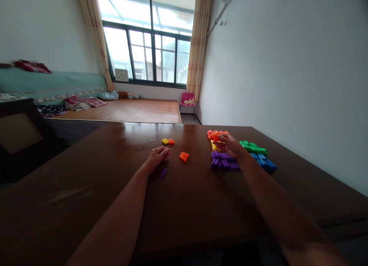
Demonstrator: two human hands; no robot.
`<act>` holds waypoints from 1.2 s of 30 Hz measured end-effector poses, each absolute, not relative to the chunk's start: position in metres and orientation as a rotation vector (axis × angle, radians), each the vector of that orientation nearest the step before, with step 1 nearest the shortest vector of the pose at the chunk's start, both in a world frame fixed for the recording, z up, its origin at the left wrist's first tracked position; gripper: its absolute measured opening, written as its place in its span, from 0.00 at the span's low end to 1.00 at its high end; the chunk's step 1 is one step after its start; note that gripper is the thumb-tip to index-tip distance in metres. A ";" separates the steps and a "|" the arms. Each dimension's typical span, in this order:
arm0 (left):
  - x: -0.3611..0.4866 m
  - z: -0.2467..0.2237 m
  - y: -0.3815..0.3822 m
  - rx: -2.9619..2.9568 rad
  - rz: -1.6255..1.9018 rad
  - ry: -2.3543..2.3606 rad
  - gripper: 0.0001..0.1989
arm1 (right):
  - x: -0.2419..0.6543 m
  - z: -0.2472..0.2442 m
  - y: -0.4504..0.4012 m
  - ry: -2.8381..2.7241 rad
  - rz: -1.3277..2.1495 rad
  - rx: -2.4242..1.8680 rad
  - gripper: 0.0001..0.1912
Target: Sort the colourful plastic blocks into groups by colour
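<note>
Step in hand, as judged: picking from the orange pile (212,134) of short plastic rods, at the far side of the colour-sorted stock. The right hand (229,145) extends over the stock with its fingertips at the orange pile. Its fingers are partly curled; whether thumb and forefinger pinch a rod cannot be determined at this size. Also in the stock are the yellow pile (213,146), partly covered by this hand, the purple pile (224,165) on the near side, and the green pile (254,148) and blue pile (265,163) to the right.

The left hand (157,157) is at the middle of the tabletop (184,208), fingers curled and pressed together, no rod visible between them. Around it lie a loose purple rod (163,173), an orange group (184,156) and a yellow-and-orange cluster (165,141).

Next move, as judged: it calls for a secure thumb-and-forefinger grip on one rod, then a vertical lift that leaves the adjoining yellow pile undisturbed
</note>
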State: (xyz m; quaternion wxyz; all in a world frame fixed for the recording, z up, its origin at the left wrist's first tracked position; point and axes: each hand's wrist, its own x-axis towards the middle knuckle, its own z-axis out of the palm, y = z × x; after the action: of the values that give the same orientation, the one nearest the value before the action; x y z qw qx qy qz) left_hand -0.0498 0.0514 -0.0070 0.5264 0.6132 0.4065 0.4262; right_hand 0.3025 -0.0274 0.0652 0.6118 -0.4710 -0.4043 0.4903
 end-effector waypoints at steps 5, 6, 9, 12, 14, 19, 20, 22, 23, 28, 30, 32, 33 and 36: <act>-0.047 -0.006 0.049 1.526 1.016 0.988 0.24 | 0.366 0.065 0.008 -0.789 0.805 -1.334 0.14; -0.046 -0.006 0.049 1.539 1.027 1.002 0.23 | 0.377 0.063 0.017 -0.820 0.713 -1.425 0.14; -0.042 -0.008 0.051 1.625 1.057 1.054 0.22 | 0.398 0.056 0.044 -0.927 0.500 -1.660 0.16; -0.041 -0.009 0.054 1.724 1.048 1.087 0.21 | 0.407 0.047 0.066 -0.982 0.343 -1.793 0.18; -0.041 -0.008 0.055 1.711 1.048 1.096 0.20 | 0.409 0.041 0.079 -1.032 0.237 -1.877 0.17; -0.043 -0.007 0.054 1.597 1.066 1.108 0.20 | 0.413 0.028 0.103 -1.141 0.098 -2.024 0.14; -0.043 -0.007 0.054 1.587 1.068 1.105 0.20 | 0.413 0.027 0.106 -1.175 0.072 -2.071 0.12; -0.043 -0.008 0.055 1.572 1.066 1.099 0.19 | 0.411 0.028 0.110 -1.263 0.010 -2.185 0.11; -0.042 -0.009 0.055 1.566 1.061 1.100 0.19 | 0.407 0.031 0.110 -1.308 -0.039 -2.233 0.12; -0.041 -0.009 0.056 1.546 1.040 1.108 0.19 | 0.337 0.051 0.096 -1.718 -0.215 -1.965 0.12; -0.041 -0.007 0.055 1.549 1.044 1.106 0.19 | 0.289 0.052 0.082 -2.054 -0.007 -1.720 0.11; -0.041 -0.005 0.052 1.557 1.049 1.101 0.19 | 0.242 0.048 0.066 -2.308 0.233 -1.605 0.13; -0.041 -0.004 0.052 1.565 1.052 1.096 0.19 | 0.222 0.045 0.058 -2.382 0.294 -1.609 0.16; -0.042 -0.003 0.050 1.591 1.052 1.079 0.20 | 0.182 0.033 0.039 -2.560 0.217 -1.634 0.25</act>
State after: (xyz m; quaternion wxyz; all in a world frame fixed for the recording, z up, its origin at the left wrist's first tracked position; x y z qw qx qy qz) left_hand -0.0415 0.0502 -0.0028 0.4575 0.6456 0.4379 0.4267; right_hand 0.1822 0.0391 0.0335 0.0483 -0.5359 -0.8399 0.0713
